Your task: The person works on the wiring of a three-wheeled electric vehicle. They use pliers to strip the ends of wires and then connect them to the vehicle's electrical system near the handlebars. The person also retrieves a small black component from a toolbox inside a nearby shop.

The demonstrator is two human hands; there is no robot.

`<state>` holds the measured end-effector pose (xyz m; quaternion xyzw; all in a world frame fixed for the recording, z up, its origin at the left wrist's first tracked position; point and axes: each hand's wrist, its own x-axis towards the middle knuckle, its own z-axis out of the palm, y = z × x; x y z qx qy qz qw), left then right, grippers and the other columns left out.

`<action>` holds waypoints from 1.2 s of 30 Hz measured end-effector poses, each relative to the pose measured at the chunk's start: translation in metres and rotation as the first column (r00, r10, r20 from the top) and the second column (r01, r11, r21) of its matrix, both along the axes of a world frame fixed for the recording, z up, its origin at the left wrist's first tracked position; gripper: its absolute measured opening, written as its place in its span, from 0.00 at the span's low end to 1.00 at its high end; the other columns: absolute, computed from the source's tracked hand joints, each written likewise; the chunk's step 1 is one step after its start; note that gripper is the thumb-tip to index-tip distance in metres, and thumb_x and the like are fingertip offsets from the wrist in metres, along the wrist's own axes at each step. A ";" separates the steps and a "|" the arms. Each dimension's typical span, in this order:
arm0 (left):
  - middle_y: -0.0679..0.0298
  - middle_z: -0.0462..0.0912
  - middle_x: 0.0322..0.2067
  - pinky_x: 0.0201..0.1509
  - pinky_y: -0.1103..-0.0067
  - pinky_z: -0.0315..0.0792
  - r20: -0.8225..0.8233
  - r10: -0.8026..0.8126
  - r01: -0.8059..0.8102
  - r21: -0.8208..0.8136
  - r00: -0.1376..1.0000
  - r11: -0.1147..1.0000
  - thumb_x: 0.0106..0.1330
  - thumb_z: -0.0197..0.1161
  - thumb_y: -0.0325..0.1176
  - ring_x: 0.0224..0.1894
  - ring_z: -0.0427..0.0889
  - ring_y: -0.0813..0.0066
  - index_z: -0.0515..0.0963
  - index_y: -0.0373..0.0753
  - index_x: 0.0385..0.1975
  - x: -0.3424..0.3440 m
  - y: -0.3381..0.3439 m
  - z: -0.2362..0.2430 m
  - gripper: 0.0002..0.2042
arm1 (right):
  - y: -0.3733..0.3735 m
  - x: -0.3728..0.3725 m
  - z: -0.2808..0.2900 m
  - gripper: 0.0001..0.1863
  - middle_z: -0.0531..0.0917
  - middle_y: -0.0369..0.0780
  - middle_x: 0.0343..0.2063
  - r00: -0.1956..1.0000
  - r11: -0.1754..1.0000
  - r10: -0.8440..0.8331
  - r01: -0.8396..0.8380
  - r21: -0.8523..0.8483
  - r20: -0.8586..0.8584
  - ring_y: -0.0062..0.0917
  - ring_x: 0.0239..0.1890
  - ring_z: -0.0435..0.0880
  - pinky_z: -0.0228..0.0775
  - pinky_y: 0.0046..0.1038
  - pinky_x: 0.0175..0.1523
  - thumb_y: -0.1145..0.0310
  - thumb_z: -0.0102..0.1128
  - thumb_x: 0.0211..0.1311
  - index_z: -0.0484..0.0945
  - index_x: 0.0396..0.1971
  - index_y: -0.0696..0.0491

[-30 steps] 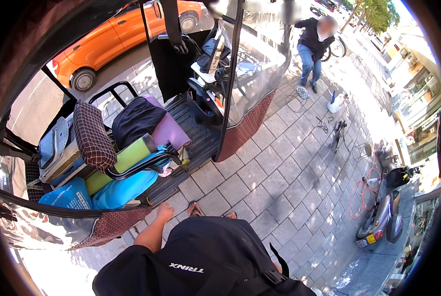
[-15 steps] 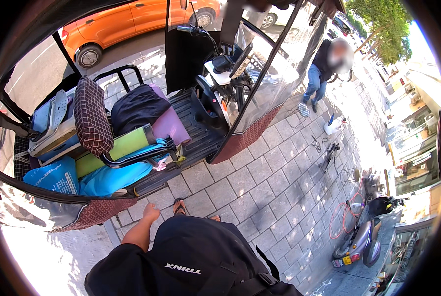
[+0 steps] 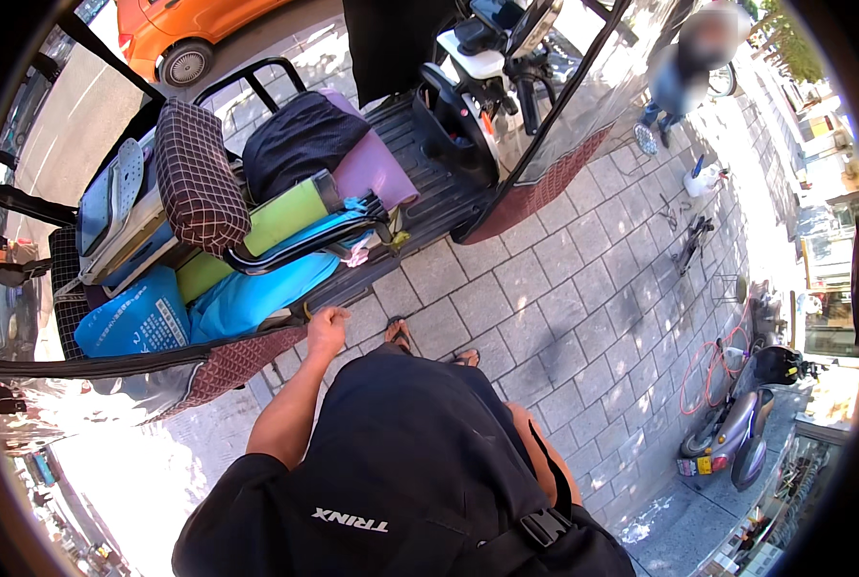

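My left hand (image 3: 327,332) hangs beside the low side edge of a covered three-wheeler (image 3: 348,274), its fingers curled. Whatever it may hold is hidden. Only the arm (image 3: 543,457) shows on my right; that hand is out of sight. In the three-wheeler, closest to my left hand, lie a bright blue cloth bundle (image 3: 276,288) and a blue printed bag (image 3: 136,317). Behind them are a green roll (image 3: 290,213), a black metal rail (image 3: 309,245), a checked cushion (image 3: 199,173), a dark cloth bag (image 3: 300,144) and a purple mat (image 3: 381,168).
An orange car (image 3: 189,34) stands beyond the three-wheeler. On the paved ground (image 3: 506,288) to the right are a white container (image 3: 704,181), a black tool-like object (image 3: 696,242), an orange-red hose (image 3: 708,370) and a parked scooter (image 3: 732,433). A person (image 3: 680,87) stands farther off.
My view has shifted, and the three-wheeler now sits lower and farther right in the picture. The left forearm shows more fully, and part of my right arm has come into view.
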<state>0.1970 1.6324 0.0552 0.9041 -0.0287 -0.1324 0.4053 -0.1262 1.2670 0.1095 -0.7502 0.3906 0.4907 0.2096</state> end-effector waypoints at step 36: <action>0.68 0.67 0.75 0.81 0.54 0.41 0.665 0.415 -0.737 0.316 0.621 0.598 0.70 0.57 0.64 0.80 0.56 0.61 0.72 0.62 0.71 0.553 -0.084 -0.153 0.31 | 0.031 0.666 -0.006 0.18 0.87 0.39 0.38 0.443 0.914 -0.374 0.027 0.405 0.815 0.18 0.38 0.85 0.78 0.24 0.44 0.67 0.63 0.76 0.78 0.58 0.62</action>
